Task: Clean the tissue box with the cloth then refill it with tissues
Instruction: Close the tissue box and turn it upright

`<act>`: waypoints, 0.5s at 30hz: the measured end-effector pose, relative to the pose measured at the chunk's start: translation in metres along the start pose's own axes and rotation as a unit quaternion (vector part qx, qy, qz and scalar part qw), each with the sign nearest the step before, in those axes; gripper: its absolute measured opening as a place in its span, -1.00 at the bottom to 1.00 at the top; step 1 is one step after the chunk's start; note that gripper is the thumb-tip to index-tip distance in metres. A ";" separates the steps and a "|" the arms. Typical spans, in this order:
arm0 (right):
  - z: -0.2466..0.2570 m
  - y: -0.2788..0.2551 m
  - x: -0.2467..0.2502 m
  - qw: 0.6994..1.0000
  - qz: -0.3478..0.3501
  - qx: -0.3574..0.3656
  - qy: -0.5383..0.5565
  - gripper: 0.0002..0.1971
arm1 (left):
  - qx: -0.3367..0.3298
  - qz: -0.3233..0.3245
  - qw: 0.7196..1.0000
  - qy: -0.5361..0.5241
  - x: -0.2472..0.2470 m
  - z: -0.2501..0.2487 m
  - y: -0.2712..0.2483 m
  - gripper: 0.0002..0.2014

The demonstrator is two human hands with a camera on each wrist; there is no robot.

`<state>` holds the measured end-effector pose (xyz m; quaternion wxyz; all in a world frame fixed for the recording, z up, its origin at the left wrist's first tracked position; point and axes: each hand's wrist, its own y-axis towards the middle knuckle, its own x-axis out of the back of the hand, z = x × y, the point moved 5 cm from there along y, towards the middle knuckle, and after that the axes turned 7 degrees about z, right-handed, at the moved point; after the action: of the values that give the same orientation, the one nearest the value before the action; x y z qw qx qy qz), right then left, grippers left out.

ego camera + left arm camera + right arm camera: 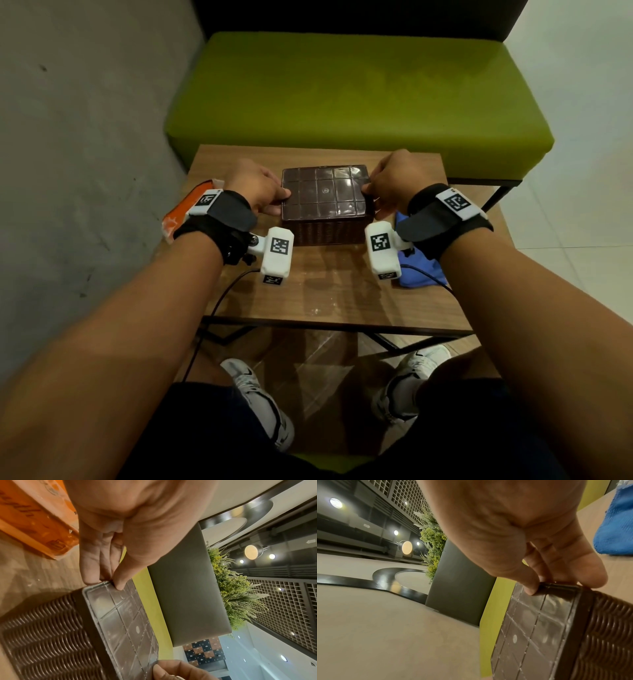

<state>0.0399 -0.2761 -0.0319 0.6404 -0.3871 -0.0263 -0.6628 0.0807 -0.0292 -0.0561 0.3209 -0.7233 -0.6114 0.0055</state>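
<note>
Brown woven plastic, the tissue box sits mid-counter, turned so its gridded panel faces up. The left hand pinches the panel's left edge, thumb on top and fingers curled under the lip; the right hand pinches the right edge the same way. If one side frees first, the thin panel could flex and bind, or the light box could lift with it and tip. A jerk might slide it into the blue cloth at right or the orange tissue pack at left.
</note>
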 end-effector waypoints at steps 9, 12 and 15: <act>-0.008 0.003 -0.005 0.999 0.006 -0.032 -0.001 -0.79 | 0.046 0.040 0.998 0.002 0.002 0.004 -0.001 -0.89; -0.009 0.004 -0.004 0.999 0.018 -0.045 0.003 -0.80 | 0.090 0.097 0.991 0.013 0.004 0.007 -0.001 -0.77; -0.008 0.004 -0.008 0.997 0.042 -0.056 0.042 -0.70 | 0.092 0.131 0.987 0.015 0.007 0.007 -0.005 -0.76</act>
<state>0.0385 -0.2740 -0.0433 0.6455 -0.3950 0.0537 -0.6515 0.0749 -0.0199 -0.0565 0.3916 -0.7647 -0.5033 0.0924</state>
